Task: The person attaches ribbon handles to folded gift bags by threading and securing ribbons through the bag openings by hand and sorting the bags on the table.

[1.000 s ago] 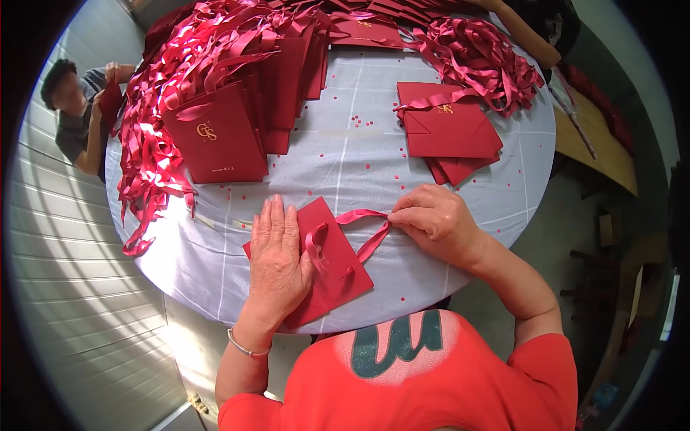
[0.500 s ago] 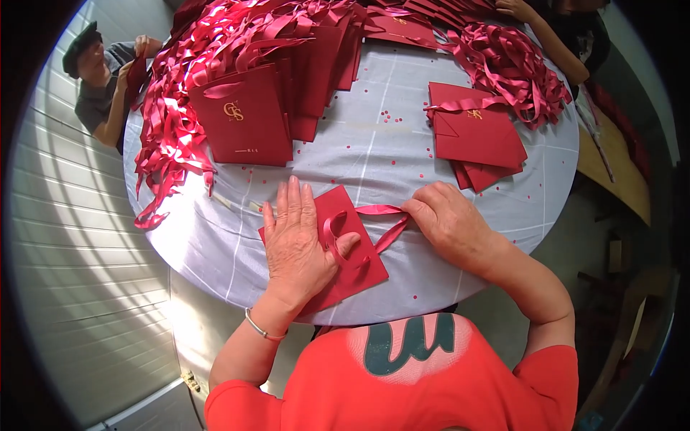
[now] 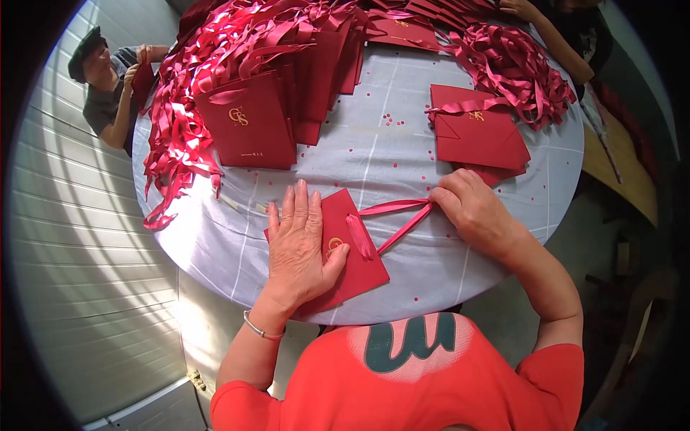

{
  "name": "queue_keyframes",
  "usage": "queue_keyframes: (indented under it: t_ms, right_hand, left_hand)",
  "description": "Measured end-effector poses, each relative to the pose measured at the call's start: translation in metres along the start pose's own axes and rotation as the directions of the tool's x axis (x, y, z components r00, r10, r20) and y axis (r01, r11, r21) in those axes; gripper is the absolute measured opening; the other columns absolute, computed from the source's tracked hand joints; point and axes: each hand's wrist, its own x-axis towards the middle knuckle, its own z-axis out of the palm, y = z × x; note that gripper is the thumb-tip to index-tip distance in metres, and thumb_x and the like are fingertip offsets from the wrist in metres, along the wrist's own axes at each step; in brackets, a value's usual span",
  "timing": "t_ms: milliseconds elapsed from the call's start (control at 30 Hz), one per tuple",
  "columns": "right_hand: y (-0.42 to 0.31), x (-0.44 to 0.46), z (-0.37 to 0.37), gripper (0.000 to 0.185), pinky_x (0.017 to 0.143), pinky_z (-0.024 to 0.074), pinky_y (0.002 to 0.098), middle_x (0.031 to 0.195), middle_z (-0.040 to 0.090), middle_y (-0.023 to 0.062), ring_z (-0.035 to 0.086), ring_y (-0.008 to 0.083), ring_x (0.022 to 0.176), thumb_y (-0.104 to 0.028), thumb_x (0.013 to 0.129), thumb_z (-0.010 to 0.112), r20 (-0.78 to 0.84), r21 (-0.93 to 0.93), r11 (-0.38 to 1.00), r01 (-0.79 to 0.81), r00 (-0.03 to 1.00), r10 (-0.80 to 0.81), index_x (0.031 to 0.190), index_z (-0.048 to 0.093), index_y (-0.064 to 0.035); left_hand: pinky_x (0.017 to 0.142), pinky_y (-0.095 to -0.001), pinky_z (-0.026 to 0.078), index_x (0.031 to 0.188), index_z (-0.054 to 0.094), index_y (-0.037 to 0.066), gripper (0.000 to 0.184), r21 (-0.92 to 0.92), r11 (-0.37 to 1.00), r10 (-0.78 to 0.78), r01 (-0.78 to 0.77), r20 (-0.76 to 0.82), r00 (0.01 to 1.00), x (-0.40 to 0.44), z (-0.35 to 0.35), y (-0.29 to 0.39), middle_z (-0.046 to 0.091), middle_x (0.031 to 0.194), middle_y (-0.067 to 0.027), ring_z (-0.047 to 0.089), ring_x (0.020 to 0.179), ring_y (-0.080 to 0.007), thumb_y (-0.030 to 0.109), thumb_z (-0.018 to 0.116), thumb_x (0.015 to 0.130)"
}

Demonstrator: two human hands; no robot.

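A dark red paper gift bag [image 3: 366,269] with a gold emblem lies flat and tilted near the table's front edge. My left hand [image 3: 296,248] rests flat on it, fingers stretched out, covering its left part. To the right, my right hand [image 3: 471,208] pinches the far end of the bag's ribbon handle [image 3: 406,230]. Two strands run taut from the bag's top edge to those fingers. A shorter ribbon loop [image 3: 359,235] lies across the bag's upper face, close to the gold emblem.
Finished-looking red bags [image 3: 248,126] with heaped ribbons [image 3: 180,136] stand at the back left. More bags [image 3: 481,136] lie at the right, beside a ribbon pile [image 3: 514,72]. Small red dots [image 3: 392,121] are scattered over the tablecloth [image 3: 402,158]. Two other people [image 3: 108,86] are at the table's far sides.
My right hand has moved right and slightly up, drawing the ribbon handle longer and straight. The loop near my left thumb has shrunk toward the bag's edge. My left hand stays flat on the bag.
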Motion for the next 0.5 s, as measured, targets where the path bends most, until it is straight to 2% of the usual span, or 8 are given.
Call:
queue_keyframes:
  t_ms: [100,167,267,333,367,400,433,500]
  right_hand:
    - [-0.001,0.000,0.003,0.020,0.081,0.0500,0.0407,0.097,0.058,0.0146,0.058,0.0314,0.089,-0.003,0.080,0.060,-0.041,0.002,1.000,-0.013,0.999,0.013,0.100,0.060,-0.0003]
    - [-0.004,-0.001,-0.002,0.020,0.080,0.0501,0.0408,0.097,0.058,0.0146,0.058,0.0315,0.089,-0.001,0.080,0.061,-0.050,0.034,0.998,-0.046,0.998,0.047,0.100,0.060,-0.0006]
    - [-0.015,0.002,-0.015,0.021,0.080,0.0503,0.0406,0.096,0.058,0.0148,0.059,0.0322,0.088,0.005,0.079,0.064,-0.067,0.110,0.990,-0.092,0.993,0.100,0.099,0.060,-0.0009]
    - [-0.023,0.005,-0.027,0.022,0.080,0.0504,0.0403,0.096,0.058,0.0149,0.059,0.0328,0.088,0.007,0.079,0.065,-0.083,0.130,0.984,-0.121,0.988,0.132,0.099,0.060,-0.0009]
    - [-0.027,0.006,-0.032,0.023,0.078,0.0504,0.0399,0.094,0.059,0.0141,0.059,0.0322,0.086,0.008,0.079,0.064,-0.056,0.280,0.948,-0.148,0.984,0.170,0.100,0.060,-0.0008]
    - [-0.033,0.008,-0.039,0.024,0.077,0.0504,0.0394,0.092,0.059,0.0134,0.060,0.0315,0.084,0.009,0.079,0.064,-0.027,0.420,0.891,-0.172,0.979,0.202,0.101,0.060,-0.0007]
    - [-0.044,0.010,-0.050,0.020,0.076,0.0515,0.0350,0.094,0.062,0.0112,0.064,0.0255,0.086,0.009,0.086,0.062,0.107,0.616,0.728,-0.301,0.948,0.301,0.103,0.060,-0.0006]
    - [-0.059,0.015,-0.059,0.017,0.078,0.0519,0.0305,0.097,0.064,0.0088,0.066,0.0185,0.091,0.007,0.089,0.062,0.214,0.825,0.451,-0.339,0.928,0.306,0.104,0.060,0.0002]
  left_hand:
    - [0.119,-0.0596,0.011,0.149,0.030,-0.008,0.093,0.006,1.000,0.017,-0.017,-0.046,0.999,0.002,0.001,0.000,0.024,0.158,-0.0301,0.023,0.146,-0.0465,0.035,0.072,0.078]
    - [0.119,-0.0588,0.009,0.150,0.028,-0.009,0.096,-0.133,0.991,0.021,-0.033,-0.090,0.996,-0.002,0.000,-0.005,0.021,0.158,-0.0326,0.018,0.149,-0.0467,0.033,0.075,0.077]
    - [0.120,-0.0584,0.007,0.150,0.027,-0.010,0.101,-0.206,0.974,0.062,-0.099,-0.180,0.982,-0.011,-0.018,-0.001,0.022,0.157,-0.0345,0.016,0.149,-0.0475,0.033,0.079,0.074]
    - [0.119,-0.0592,0.008,0.149,0.028,-0.010,0.112,-0.152,0.976,0.133,-0.153,-0.136,0.982,-0.023,-0.035,0.014,0.026,0.155,-0.0361,0.020,0.148,-0.0492,0.041,0.085,0.068]
    - [0.119,-0.0596,0.009,0.149,0.028,-0.010,0.114,-0.165,0.972,0.153,-0.169,-0.105,0.983,-0.028,-0.039,0.025,0.028,0.153,-0.0366,0.022,0.147,-0.0497,0.045,0.086,0.066]
    - [0.119,-0.0602,0.013,0.148,0.030,-0.010,0.115,-0.203,0.961,0.179,-0.190,-0.072,0.981,-0.031,-0.039,0.034,0.030,0.152,-0.0367,0.024,0.145,-0.0502,0.047,0.086,0.065]
    - [0.118,-0.0601,0.015,0.147,0.031,-0.010,0.114,-0.209,0.959,0.190,-0.193,-0.032,0.981,-0.034,-0.034,0.039,0.031,0.151,-0.0364,0.026,0.145,-0.0503,0.047,0.086,0.065]
    - [0.118,-0.0594,0.019,0.146,0.034,-0.010,0.111,-0.165,0.965,0.204,-0.202,-0.004,0.979,-0.036,-0.022,0.044,0.032,0.150,-0.0358,0.029,0.143,-0.0500,0.044,0.086,0.064]
